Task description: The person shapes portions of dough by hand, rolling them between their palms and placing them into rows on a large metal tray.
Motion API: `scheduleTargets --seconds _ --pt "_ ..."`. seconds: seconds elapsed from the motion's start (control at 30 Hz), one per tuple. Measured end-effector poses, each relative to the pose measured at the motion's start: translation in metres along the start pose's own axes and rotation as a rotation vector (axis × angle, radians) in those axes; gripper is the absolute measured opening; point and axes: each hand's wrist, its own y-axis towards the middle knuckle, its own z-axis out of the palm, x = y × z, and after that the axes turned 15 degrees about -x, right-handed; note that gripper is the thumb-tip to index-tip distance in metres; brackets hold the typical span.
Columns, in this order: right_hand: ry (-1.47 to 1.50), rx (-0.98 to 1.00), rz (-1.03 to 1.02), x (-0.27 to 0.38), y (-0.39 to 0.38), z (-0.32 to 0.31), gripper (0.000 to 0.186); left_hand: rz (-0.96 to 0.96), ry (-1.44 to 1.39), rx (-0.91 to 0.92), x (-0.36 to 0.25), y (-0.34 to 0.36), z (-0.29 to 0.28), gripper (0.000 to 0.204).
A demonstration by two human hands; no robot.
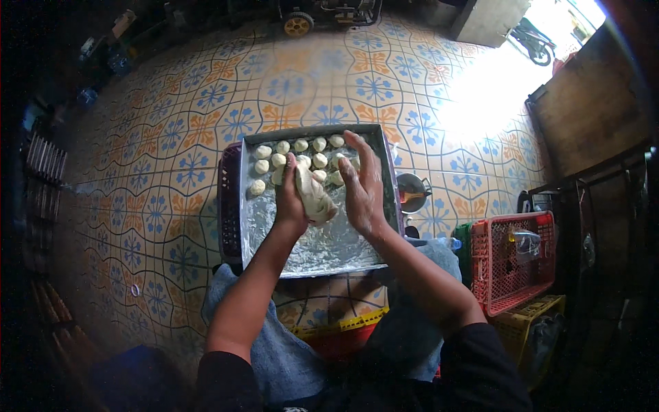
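Observation:
A long lump of pale dough point(316, 198) is held in my left hand point(291, 206), above a large metal tray point(329, 248). The left fingers wrap round its side, partly out of sight. Just to the right of the dough, my right hand point(365, 192) is raised with its fingers stretched out and nothing in it. White flour dusts the tray and my right hand. Several small dough balls point(262, 166) lie in rows in the far part of the tray; my hands hide some of them.
The tray rests on a dark purple crate point(230, 199). To the right are a pot point(412, 184), a red crate point(486, 264) and a yellow crate point(511, 328). A wheeled machine point(298, 25) stands at the far side of the patterned tile floor point(185, 137).

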Motion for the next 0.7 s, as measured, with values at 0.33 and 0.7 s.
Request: scheduleTargets --seconds 0.33,0.7 --pt "0.508 0.203 1.044 -0.023 -0.026 0.032 0.076 0.736 0.520 -0.038 0.013 0.008 -0.001 0.068" --pt "0.574 0.151 1.029 -0.063 -0.038 0.036 0.050 1.226 1.190 0.403 -0.037 -0.020 -0.002 0.032"
